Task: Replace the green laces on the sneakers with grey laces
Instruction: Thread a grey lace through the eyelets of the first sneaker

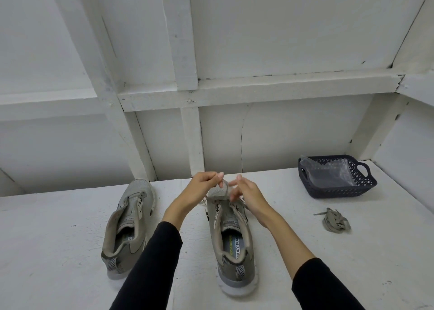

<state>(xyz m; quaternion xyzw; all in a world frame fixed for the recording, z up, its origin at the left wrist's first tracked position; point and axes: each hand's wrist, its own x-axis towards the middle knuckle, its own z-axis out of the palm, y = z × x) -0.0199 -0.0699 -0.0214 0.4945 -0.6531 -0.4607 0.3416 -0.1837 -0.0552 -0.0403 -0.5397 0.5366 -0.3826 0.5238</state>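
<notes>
Fingers [217,177] of left hand [199,187] pinch pale lace (right hand [246,192] loosely spread) above grey mesh sneaker [231,244], toe pointing up-frame.

white painted table [58,227], 2 grey sneakers [128,227] [231,244], dark plastic basket [338,190], loose bundled lace [335,220]

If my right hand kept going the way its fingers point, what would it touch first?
Probably the left hand: the right hand points left across the sneaker toe toward it. Depth is unclear.
</notes>
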